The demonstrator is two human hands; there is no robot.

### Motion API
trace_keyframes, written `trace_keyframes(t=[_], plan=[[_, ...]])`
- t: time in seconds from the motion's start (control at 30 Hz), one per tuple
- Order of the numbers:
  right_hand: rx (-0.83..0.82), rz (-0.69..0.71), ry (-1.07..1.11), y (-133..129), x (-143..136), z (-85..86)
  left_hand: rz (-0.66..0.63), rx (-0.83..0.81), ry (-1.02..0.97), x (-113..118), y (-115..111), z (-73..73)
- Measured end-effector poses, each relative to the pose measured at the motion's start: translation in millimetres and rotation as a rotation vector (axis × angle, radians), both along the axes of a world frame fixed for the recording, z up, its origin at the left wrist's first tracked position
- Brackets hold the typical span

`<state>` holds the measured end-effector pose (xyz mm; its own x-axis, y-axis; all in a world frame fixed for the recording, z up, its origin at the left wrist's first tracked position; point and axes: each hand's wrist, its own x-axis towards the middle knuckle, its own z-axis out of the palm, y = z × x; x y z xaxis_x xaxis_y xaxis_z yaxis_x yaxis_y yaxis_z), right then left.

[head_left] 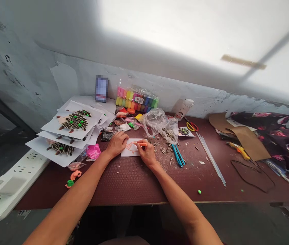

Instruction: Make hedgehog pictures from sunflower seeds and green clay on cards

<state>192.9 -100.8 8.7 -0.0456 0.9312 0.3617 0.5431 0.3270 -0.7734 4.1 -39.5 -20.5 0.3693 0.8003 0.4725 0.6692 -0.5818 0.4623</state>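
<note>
The white paper (123, 153) has the left hand (117, 143) at its left edge, fingers bent, grip unclear, and the right hand (147, 153) at its right, pinching an orange pen (143, 144) that lies crosswise, pointing left over the paper.

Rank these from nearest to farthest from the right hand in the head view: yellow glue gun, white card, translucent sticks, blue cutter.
From the right hand:
1. White card, at its fingertips
2. Blue cutter, just right
3. Translucent sticks, farther right
4. Yellow glue gun, farthest right
</note>
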Motion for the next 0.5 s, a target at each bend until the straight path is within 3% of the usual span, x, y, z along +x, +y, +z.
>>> trace_keyframes(t=[0.5], plan=[[-0.03,-0.034,-0.021,0.4,0.9,-1.0,0.008,-0.002,0.009,0.0,0.9,-2.0]])
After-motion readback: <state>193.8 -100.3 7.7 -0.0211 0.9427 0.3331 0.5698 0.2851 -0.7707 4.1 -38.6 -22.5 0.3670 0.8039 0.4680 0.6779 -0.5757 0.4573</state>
